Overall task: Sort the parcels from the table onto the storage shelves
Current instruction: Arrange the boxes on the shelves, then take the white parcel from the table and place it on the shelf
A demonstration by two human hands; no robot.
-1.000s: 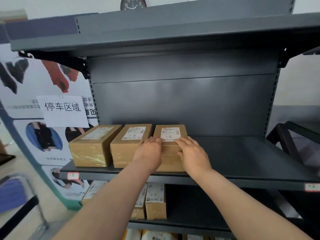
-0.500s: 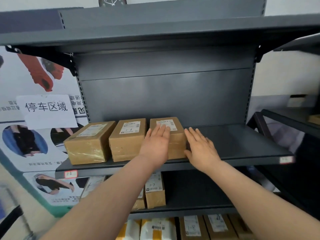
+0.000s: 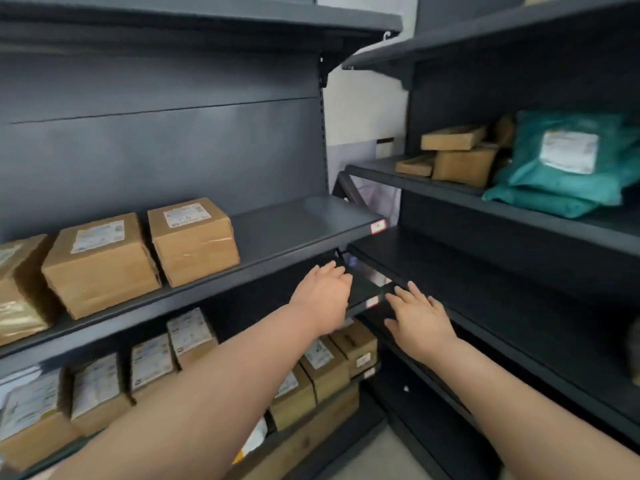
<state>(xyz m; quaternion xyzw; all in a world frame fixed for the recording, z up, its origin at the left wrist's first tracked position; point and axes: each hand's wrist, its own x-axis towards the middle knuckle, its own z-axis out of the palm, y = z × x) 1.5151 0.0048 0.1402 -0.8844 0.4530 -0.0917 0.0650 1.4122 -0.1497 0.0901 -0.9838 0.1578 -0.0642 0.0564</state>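
The left grip (image 3: 322,299) and the right grip (image 3: 419,317) both hover empty, fingers loose and spread, in front of the corner where two racks meet. The nearest parcel (image 3: 194,240) sits on the middle shelf (image 3: 294,233), up and to the left of the left grip and well apart from it. A second parcel (image 3: 100,261) sits just beside it.

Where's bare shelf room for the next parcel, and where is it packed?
Free: the middle shelf from the rightmost brown box to the red tag at its end; also the dark shelf below the teal bags on the right unit. Crowded: the labelled boxes packed underneath at left, and the flat cartons beside the teal bags.
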